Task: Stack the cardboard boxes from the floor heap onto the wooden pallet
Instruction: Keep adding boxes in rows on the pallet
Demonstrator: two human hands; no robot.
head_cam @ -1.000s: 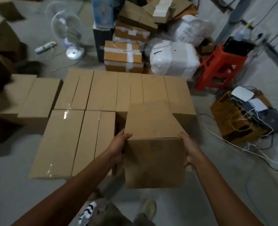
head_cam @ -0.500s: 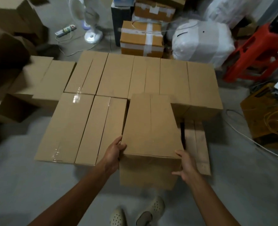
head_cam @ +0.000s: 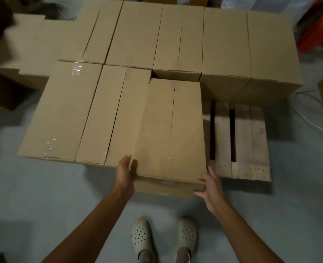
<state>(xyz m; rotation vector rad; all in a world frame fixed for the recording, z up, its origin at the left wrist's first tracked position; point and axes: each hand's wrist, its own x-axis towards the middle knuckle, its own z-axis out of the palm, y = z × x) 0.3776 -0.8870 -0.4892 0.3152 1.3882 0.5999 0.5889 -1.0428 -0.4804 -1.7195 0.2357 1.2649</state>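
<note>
Setting the cardboard box (head_cam: 172, 130) into the front row on the wooden pallet (head_cam: 242, 141), tight against the neighbouring box (head_cam: 117, 114) on its left, with bare slats lying open on its right. Showing a dark gap between its far end and the back row (head_cam: 225, 50), and lying a little askew, so probably needing a push home rather than a lift.

Pressing the left hand (head_cam: 124, 173) flat against the near left corner, thumb lying up along the edge, no curl showing; likely guiding the box straight along its neighbour. Touching the near right corner with the right hand (head_cam: 210, 185), fingers spread and straight, gripping nothing; seemingly steadying that end and keeping it from swinging out over the bare slats.

Standing close to the box's near end, pale perforated shoes (head_cam: 141, 236) planted on the grey floor (head_cam: 43, 205), probably for leaning weight forward into the box.
</note>
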